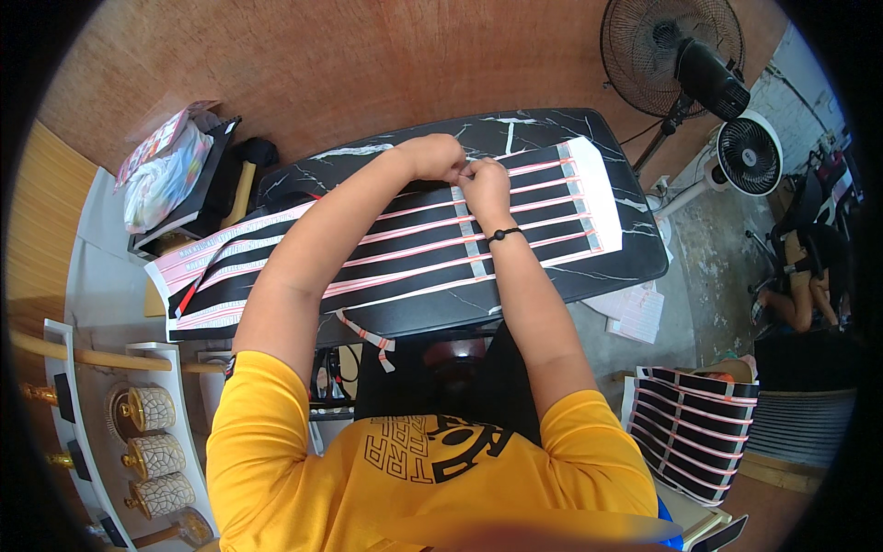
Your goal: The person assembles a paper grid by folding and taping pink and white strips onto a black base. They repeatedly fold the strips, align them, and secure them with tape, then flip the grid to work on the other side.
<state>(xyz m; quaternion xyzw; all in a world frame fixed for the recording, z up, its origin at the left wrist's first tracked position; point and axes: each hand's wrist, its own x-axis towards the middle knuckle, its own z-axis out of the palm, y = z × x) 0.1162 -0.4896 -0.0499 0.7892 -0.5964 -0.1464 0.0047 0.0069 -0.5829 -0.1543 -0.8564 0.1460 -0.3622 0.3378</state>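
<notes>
The striped sheet [405,245] lies on the dark marbled desk [552,124], its long axis running obliquely from lower left to upper right, the black strips parallel to that axis and the blank white end pointing right. The left hand [432,156] and right hand [487,190] meet at its far edge, fingers curled inward; what they pinch, if anything, cannot be told. Upper left: a bulging plastic bag [170,184], contents indistinct. Lower left: three lidded patterned jars [154,456], contents hidden.
</notes>
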